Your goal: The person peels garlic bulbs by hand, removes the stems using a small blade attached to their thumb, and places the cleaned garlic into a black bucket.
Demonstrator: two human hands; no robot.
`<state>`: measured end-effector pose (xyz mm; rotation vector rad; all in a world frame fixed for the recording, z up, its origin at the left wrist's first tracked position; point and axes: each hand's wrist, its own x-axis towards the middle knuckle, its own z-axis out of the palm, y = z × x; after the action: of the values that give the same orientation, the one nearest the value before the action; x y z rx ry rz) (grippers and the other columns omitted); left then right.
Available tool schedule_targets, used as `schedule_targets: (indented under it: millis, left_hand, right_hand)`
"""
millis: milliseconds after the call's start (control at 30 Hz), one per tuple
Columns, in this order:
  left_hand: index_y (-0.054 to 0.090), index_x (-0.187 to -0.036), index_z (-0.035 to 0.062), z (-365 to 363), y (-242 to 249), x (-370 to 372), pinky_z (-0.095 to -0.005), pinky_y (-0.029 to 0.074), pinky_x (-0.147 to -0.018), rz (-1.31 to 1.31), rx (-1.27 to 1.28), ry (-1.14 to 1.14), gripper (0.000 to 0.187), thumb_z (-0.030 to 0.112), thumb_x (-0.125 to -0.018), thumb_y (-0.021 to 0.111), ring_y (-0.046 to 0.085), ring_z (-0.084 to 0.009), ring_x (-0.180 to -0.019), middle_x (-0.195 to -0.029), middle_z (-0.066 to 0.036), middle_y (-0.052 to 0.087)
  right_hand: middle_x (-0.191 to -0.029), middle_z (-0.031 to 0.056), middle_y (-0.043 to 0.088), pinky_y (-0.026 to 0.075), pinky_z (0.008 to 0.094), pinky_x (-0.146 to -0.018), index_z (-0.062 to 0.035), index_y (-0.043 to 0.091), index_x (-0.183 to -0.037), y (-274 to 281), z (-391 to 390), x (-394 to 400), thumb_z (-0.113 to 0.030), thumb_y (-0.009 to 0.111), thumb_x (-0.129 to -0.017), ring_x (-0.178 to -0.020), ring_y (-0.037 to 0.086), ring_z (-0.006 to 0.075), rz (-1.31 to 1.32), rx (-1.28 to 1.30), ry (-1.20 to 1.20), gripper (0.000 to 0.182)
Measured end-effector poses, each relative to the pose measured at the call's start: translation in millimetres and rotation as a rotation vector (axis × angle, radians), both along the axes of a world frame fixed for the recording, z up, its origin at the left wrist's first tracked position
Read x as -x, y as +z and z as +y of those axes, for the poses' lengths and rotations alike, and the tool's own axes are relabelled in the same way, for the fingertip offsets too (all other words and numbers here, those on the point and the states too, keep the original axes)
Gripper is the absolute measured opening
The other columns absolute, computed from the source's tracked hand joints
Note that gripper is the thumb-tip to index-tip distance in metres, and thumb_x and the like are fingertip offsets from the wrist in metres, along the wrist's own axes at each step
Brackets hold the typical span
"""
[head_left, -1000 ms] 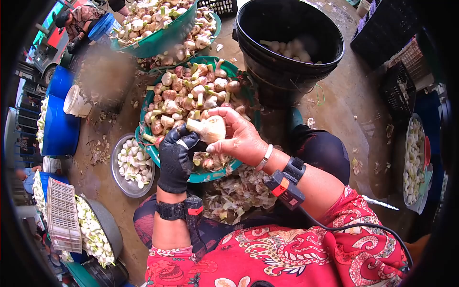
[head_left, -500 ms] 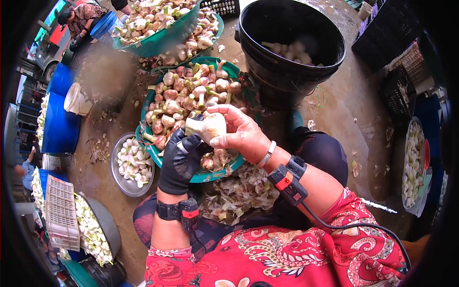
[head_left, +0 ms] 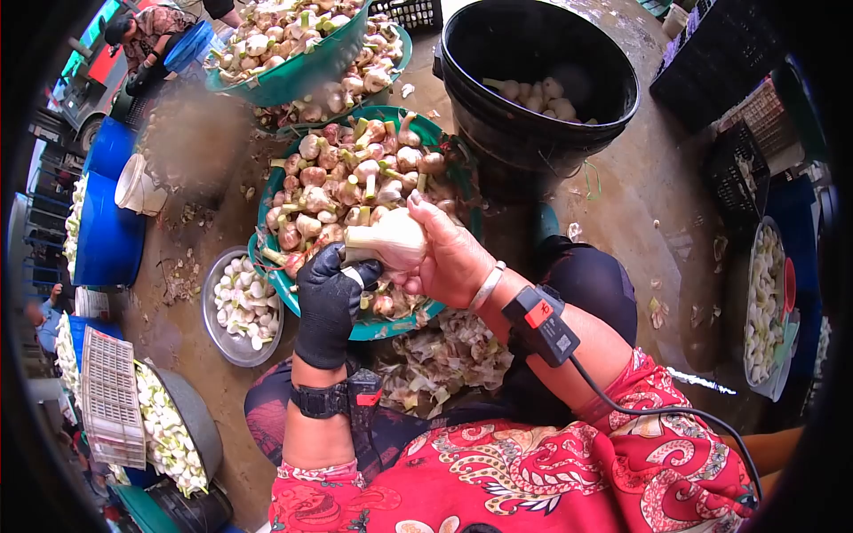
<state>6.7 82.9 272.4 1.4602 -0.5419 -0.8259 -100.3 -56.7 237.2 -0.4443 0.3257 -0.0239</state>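
Note:
A pale garlic bulb (head_left: 397,240) with a short thick stem is held over a green basin (head_left: 362,331) full of unpeeled garlic. My right hand (head_left: 456,258), bare, grips the bulb from its right side. My left hand (head_left: 329,298), in a black glove, is closed at the stem end, with a small whitish object (head_left: 354,276) showing at its thumb; what that object is I cannot make out. Loose garlic skins (head_left: 453,355) lie in a heap below the basin, between the knees.
A black bucket (head_left: 533,133) at the upper right holds some peeled bulbs. A metal bowl (head_left: 210,306) of white cloves stands left of the basin. Another green basin (head_left: 306,67) heaped with garlic is beyond. Blue tubs (head_left: 111,226) stand left; a person (head_left: 151,40) sits at the upper left.
The bulb has turned in my right hand, its root side now hidden, and the right fingers have shifted around it. My left hand has moved slightly down and left.

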Motion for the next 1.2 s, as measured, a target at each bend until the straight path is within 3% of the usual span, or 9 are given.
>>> schedule_targets:
  millis: [167,233,433,633,700,800,933,1100,1200]
  left_hand:
    - [0.066,-0.097,-0.0019,4.7,-1.8,-6.1,-0.0235,0.048,-0.066,-0.096,-0.061,-0.032,0.02,0.001,-0.078,0.063,0.061,-0.0099,-0.071,-0.085,-0.004,0.067]
    - [0.067,-0.096,-0.0016,1.8,3.3,-2.3,-0.0243,0.048,-0.064,-0.012,-0.037,-0.004,0.018,0.002,-0.078,0.063,0.06,-0.0097,-0.069,-0.082,-0.004,0.067]
    - [0.069,-0.09,-0.0011,9.8,18.2,-5.5,-0.0262,0.049,-0.067,-0.133,-0.158,-0.094,0.017,0.0,-0.076,0.06,0.062,-0.0112,-0.074,-0.083,-0.004,0.067]
    - [0.069,-0.091,-0.0027,17.3,1.6,-25.6,-0.0274,0.052,-0.075,-0.799,-0.083,-0.285,0.019,-0.001,-0.078,0.055,0.066,-0.0166,-0.081,-0.091,-0.01,0.069]
    - [0.064,-0.109,-0.0036,13.8,0.5,-17.5,-0.0279,0.052,-0.077,-0.131,-0.011,-0.151,0.028,0.003,-0.083,0.055,0.065,-0.0161,-0.083,-0.099,-0.01,0.067]
    - [0.044,-0.134,-0.0018,3.3,7.1,-7.9,-0.0273,0.053,-0.076,0.129,0.023,-0.039,0.049,0.007,-0.087,0.056,0.061,-0.0134,-0.088,-0.113,-0.009,0.06]
    - [0.045,-0.135,0.0019,2.8,6.6,5.0,-0.0273,0.053,-0.079,0.138,0.066,-0.097,0.062,-0.007,-0.076,0.06,0.06,-0.0145,-0.098,-0.125,-0.01,0.056]
    - [0.056,-0.121,-0.0006,-4.7,-2.5,16.4,-0.0289,0.053,-0.08,-0.082,0.158,-0.046,0.04,-0.004,-0.081,0.062,0.061,-0.0171,-0.1,-0.121,-0.012,0.059]
    - [0.059,-0.114,-0.0019,-3.7,0.1,8.8,-0.0301,0.055,-0.076,0.096,0.121,-0.023,0.029,0.0,-0.085,0.061,0.064,-0.0185,-0.089,-0.109,-0.012,0.064]
  right_hand:
    - [-0.107,0.0087,0.055,0.048,0.0221,-0.056,-0.0117,0.033,-0.135,15.8,8.1,0.2,-0.011,0.071,-0.077,-0.079,0.057,0.0112,-0.072,0.797,-0.265,0.069]
    - [-0.102,0.0098,0.058,0.049,0.0217,-0.055,-0.0076,0.04,-0.129,3.1,5.9,-4.1,-0.016,0.073,-0.075,-0.075,0.06,0.0121,-0.038,1.257,-0.429,0.064]
    - [-0.09,0.0129,0.065,0.053,0.0256,-0.053,0.0026,0.049,-0.121,0.0,-8.2,15.4,-0.034,0.071,-0.074,-0.06,0.063,0.0169,-0.169,0.175,0.092,0.063]
    - [-0.1,0.0171,0.065,0.057,0.0314,-0.065,0.0018,0.05,-0.123,9.6,-12.5,26.9,-0.041,0.068,-0.073,-0.083,0.068,0.0311,-0.405,-0.051,0.475,0.068]
    - [-0.102,0.0164,0.064,0.057,0.0351,-0.069,0.0011,0.048,-0.125,5.3,-9.3,28.1,-0.041,0.07,-0.073,-0.087,0.068,0.0308,-0.451,-0.01,0.429,0.07]
    - [-0.107,0.0202,0.062,0.055,0.0338,-0.076,0.0025,0.046,-0.127,2.7,-16.3,23.4,-0.035,0.07,-0.072,-0.096,0.065,0.0305,-0.341,0.073,0.106,0.071]
    - [-0.099,0.0051,0.059,0.052,0.0281,-0.076,-0.0019,0.049,-0.117,5.7,-13.8,18.4,-0.016,0.064,-0.078,-0.089,0.059,0.0124,-0.093,0.641,-0.179,0.044]
    - [-0.095,0.0033,0.056,0.048,0.0264,-0.074,-0.0058,0.052,-0.106,18.2,-4.8,14.9,-0.013,0.059,-0.086,-0.083,0.055,0.0109,0.015,0.519,-0.143,0.022]
    - [-0.092,0.0037,0.056,0.05,0.0302,-0.076,-0.0074,0.052,-0.1,3.0,-5.5,-3.6,-0.006,0.054,-0.088,-0.083,0.059,0.0154,-0.095,0.274,-0.531,0.012]
